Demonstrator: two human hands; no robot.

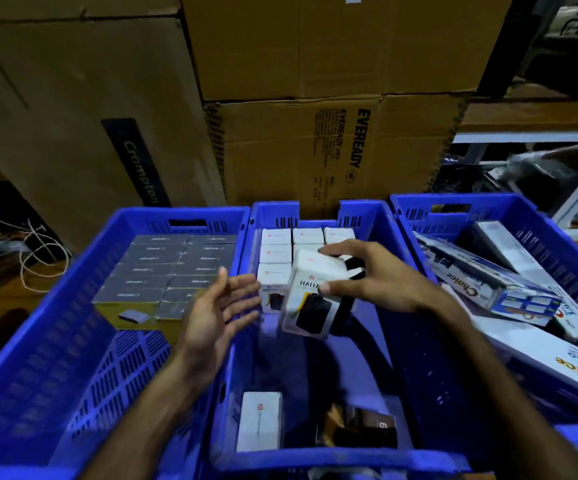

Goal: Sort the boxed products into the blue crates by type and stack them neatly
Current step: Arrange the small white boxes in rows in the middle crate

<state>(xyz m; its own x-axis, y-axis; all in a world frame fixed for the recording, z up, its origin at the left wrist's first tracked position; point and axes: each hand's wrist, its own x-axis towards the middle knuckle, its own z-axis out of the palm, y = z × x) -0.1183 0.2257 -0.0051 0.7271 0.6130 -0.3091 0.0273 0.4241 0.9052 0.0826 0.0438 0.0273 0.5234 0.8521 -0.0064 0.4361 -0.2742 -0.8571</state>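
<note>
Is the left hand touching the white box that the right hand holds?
Apart. The head view shows the open left hand beside the white box, blue crate showing between them; only the right hand grips it.

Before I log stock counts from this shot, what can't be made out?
- Head view: the white box in the right hand is motion-blurred and finger-covered; its label is unreadable.
- Grey boxes in the left crate: lower layers hidden.
- Long boxes in the right crate: cut off by the edge.

The single head view looks forward and down, close over three blue crates (318, 211), cardboard cartons (315, 150) behind
</note>
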